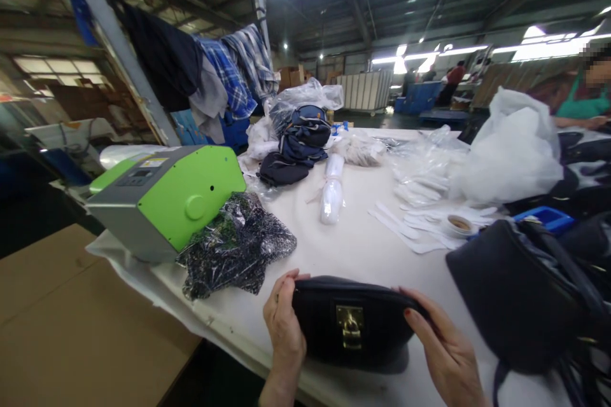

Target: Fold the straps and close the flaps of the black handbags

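A small black bag (324,324) with a gold clasp (351,325) on its front is held just above the near edge of the white table (315,248). My left hand (285,324) grips its left end, fingers and thumb closed round the edge. On the other end, my right hand (446,346) pinches the top right corner between thumb and fingers. A larger black bag (515,299) lies right of my right hand. Crumpled dark patterned plastic (233,248) is to the left, beyond my left hand.
A green and grey machine (195,194) stands at the left. Farther back are navy backpacks (303,140), a rolled clear bundle (333,191), a tape roll (459,225), white strips (415,229) and a white plastic bag (513,152). A person in a green apron (580,102) is at the right.
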A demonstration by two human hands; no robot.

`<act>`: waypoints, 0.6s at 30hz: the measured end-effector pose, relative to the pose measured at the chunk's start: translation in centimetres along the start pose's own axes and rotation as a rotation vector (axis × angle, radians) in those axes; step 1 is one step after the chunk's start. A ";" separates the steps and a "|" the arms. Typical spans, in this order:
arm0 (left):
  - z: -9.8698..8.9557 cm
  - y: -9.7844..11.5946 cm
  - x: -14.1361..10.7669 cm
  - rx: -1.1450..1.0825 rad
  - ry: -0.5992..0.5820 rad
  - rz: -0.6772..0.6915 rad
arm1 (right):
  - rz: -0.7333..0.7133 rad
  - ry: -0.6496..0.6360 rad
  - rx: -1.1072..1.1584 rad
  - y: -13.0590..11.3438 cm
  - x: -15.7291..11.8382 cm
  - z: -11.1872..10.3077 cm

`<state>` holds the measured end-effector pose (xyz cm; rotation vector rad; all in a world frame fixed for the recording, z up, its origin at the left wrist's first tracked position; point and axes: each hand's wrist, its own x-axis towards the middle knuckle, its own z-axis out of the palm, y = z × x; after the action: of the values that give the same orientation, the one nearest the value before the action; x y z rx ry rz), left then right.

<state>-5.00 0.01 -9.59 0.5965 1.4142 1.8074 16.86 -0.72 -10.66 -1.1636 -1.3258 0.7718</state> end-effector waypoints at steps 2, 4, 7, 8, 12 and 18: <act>-0.8 0.2 0.1 0.006 -0.119 -0.008 | 0.111 -0.071 0.154 0.6 0.0 -0.3; -2.0 0.3 0.5 0.030 -0.275 0.017 | 0.210 -0.179 0.221 1.3 -0.3 -0.7; -3.5 0.2 0.9 0.001 -0.541 -0.022 | 0.257 -0.323 0.182 2.0 -0.5 -0.8; -3.7 0.2 0.9 -0.012 -0.602 -0.064 | 0.249 -0.350 0.170 2.0 -0.5 -0.8; -3.4 -0.5 0.7 0.021 -0.585 -0.126 | 0.303 -0.315 0.139 1.7 0.2 -0.1; -2.4 -0.8 0.6 0.095 -0.425 -0.090 | 0.398 -0.252 0.252 1.2 0.7 1.2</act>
<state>-6.96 -0.91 -11.10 0.8916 1.2161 1.4419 16.04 0.52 -11.75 -1.1658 -1.1667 1.3717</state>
